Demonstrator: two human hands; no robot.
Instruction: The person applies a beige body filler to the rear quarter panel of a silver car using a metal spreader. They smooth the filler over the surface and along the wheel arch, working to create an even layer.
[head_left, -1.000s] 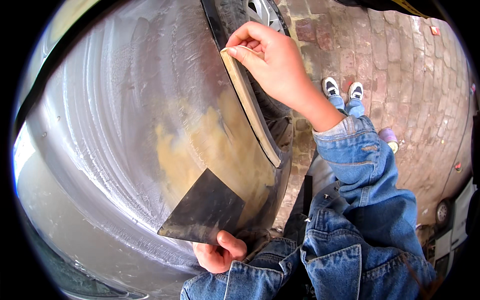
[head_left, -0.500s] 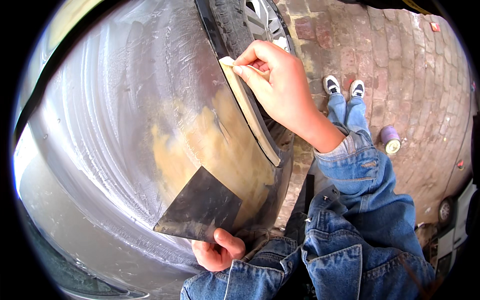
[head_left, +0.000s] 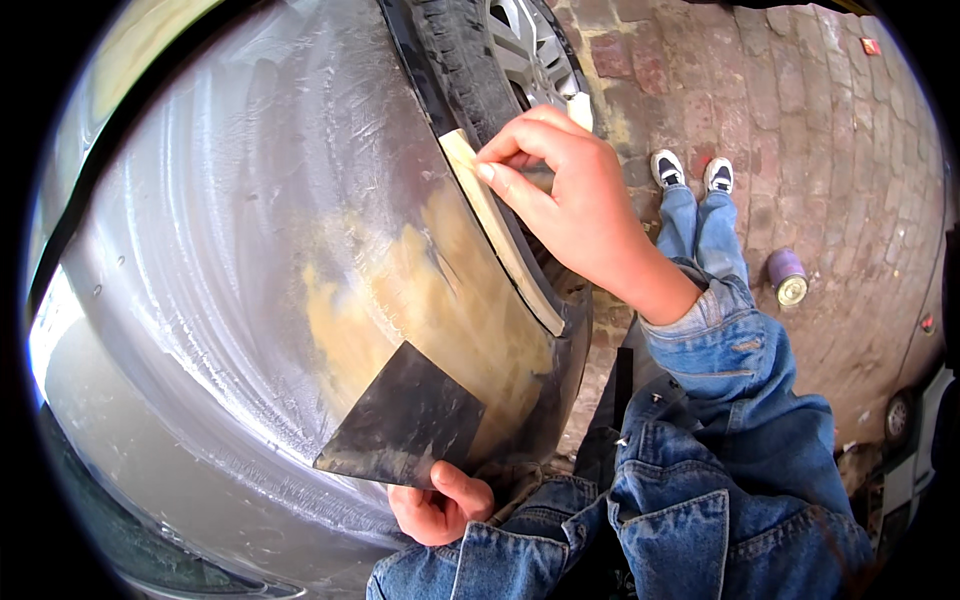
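A strip of cream masking tape (head_left: 505, 240) runs along the wheel-arch edge of a grey car body panel (head_left: 250, 180). Thumb and forefinger of my right hand (head_left: 590, 195) are pinched together at the tape's outer edge, close to its upper end; how much tape lies between them is hidden. Below, my left hand (head_left: 440, 503) grips the lower corner of a dark sheet of sandpaper (head_left: 405, 420) between thumb and fingers. The sheet lies against the panel, over the lower part of a sanded yellowish filler patch (head_left: 370, 300).
The car's tyre (head_left: 462, 75) and silver wheel (head_left: 525, 50) are beyond the arch. On the brick paving (head_left: 780, 130) stands a purple can (head_left: 787, 277), near a person's legs in jeans and sneakers (head_left: 695, 175). Another vehicle (head_left: 915, 450) is at the far right.
My right hand has moved slightly down along the arch. The tape's upper end, lifted and pinched before, now lies flat on the edge. My left hand and the sandpaper have barely shifted.
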